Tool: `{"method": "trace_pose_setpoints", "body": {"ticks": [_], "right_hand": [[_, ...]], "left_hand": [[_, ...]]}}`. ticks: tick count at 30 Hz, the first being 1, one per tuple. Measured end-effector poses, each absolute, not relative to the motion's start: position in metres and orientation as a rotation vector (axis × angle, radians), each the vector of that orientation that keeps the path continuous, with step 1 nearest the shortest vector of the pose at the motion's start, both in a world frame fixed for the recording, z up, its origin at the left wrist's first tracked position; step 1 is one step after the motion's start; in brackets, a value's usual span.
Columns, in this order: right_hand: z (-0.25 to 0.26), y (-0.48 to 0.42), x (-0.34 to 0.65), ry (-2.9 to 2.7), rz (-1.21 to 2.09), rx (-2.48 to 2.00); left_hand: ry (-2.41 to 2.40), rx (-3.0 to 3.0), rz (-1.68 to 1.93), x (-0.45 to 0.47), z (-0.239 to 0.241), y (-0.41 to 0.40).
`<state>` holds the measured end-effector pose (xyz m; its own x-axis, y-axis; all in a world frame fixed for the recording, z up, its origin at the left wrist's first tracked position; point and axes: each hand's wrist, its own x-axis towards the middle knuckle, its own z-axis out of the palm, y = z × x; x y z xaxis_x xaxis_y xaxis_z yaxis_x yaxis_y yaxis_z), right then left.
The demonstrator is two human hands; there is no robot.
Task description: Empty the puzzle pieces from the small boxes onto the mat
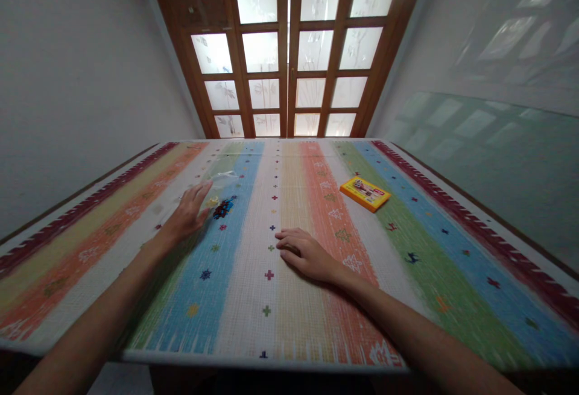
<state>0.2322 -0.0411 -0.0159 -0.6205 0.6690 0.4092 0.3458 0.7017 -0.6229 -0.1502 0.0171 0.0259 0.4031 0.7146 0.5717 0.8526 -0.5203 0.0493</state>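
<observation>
Beside a small pile of dark red and blue pieces (222, 208), my left hand (189, 207) is held with its fingers stretched forward and the thumb apart. A few pale yellow pieces (211, 202) lie between that hand and the pile. Just past the fingertips is a crumpled piece of clear plastic (222, 175), hard to make out against the cloth. My right hand (305, 254) rests on the middle of the striped tablecloth (253, 262), fingers loosely bent, a gap between thumb and forefinger, and no object showing in it.
A flat yellow box (364, 193) with a picture on its lid lies on the right side of the table. Brown wooden doors (289, 51) with frosted panes stand behind the far edge. Walls flank both sides, and a glass board (488, 160) leans at the right.
</observation>
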Motion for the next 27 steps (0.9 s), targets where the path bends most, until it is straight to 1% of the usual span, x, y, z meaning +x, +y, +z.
{"method": "trace_pose_setpoints", "body": {"ticks": [27], "right_hand": [[-0.017,-0.042,0.232,-2.274,0.658,-0.796]], "left_hand": [[-1.245,-2.506,-0.753,-0.141,0.043,0.009]]}}
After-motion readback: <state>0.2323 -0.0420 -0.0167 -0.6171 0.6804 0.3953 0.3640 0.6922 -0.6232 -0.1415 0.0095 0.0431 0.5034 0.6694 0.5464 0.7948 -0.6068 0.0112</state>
